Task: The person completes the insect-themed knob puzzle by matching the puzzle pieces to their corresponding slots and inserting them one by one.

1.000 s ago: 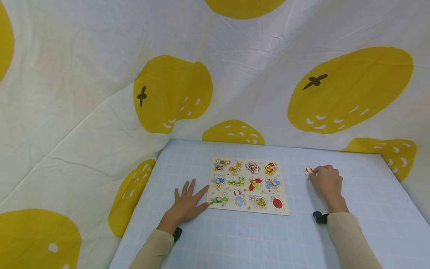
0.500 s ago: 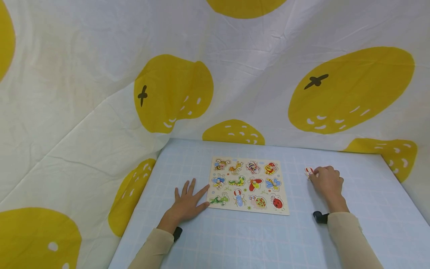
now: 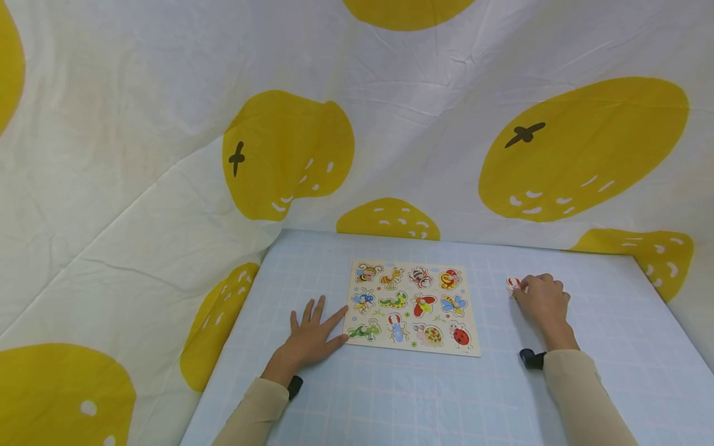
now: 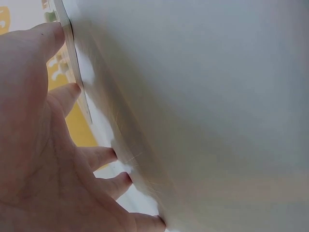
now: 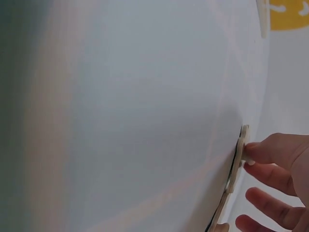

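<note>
A wooden insect puzzle board (image 3: 411, 321) lies flat on the table, showing rows of colourful bugs. My left hand (image 3: 308, 342) rests palm down at the board's left edge with fingers spread. In the left wrist view, its thumb (image 4: 57, 36) and forefinger touch the board's edge, while the other fingertips meet the tablecloth. To the right of the board, my right hand (image 3: 542, 303) pinches the small knob of a loose puzzle piece (image 3: 512, 284) between thumb and forefinger. Red and white show on the piece; the hand covers part of it. Seen from the right wrist, the piece (image 5: 233, 169) is at the tabletop.
A pale blue checked tablecloth (image 3: 401, 396) covers the table. Behind and to the left hangs a white cloth (image 3: 413, 155) with large yellow fruit shapes. A dark wrist camera (image 3: 532, 360) sits on the right wrist, another (image 3: 295, 388) on the left.
</note>
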A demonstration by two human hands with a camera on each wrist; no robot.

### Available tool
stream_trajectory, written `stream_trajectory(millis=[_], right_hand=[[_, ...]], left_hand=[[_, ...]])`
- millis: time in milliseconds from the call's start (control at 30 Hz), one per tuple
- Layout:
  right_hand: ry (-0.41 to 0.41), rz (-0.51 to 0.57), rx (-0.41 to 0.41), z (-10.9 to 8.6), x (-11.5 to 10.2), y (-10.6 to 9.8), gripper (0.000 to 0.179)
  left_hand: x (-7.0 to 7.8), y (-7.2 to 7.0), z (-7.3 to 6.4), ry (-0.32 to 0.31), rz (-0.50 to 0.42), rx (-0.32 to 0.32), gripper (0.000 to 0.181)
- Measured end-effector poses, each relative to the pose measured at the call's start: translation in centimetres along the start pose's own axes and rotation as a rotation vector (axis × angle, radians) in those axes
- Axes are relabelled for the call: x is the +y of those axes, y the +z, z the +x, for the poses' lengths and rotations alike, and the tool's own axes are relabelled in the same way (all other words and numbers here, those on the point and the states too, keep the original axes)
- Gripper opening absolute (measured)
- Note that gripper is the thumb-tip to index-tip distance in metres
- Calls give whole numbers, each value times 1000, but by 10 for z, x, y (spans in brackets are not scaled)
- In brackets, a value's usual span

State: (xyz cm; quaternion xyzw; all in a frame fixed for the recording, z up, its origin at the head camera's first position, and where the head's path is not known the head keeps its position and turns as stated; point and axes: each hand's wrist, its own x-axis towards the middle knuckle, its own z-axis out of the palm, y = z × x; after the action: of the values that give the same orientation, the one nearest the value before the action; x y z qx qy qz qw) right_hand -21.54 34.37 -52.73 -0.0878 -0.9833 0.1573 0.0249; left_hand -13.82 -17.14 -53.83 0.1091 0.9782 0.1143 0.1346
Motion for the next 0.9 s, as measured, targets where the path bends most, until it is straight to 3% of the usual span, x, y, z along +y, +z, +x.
stream_trajectory(millis=[367, 500, 733, 900], right_hand=[[-47, 26, 54, -6, -7, 1, 26], [-87, 53, 99, -11, -16, 1, 22], [-82, 87, 89, -24, -36, 4, 20], [-125, 97, 125, -34, -49, 6, 19]], left_hand=[[1, -3, -1, -4, 2, -5, 68], [1, -2, -1, -5, -2, -7, 68], [1, -1, -2, -2, -3, 0, 67], [2, -2, -2, -5, 3, 5, 68]])
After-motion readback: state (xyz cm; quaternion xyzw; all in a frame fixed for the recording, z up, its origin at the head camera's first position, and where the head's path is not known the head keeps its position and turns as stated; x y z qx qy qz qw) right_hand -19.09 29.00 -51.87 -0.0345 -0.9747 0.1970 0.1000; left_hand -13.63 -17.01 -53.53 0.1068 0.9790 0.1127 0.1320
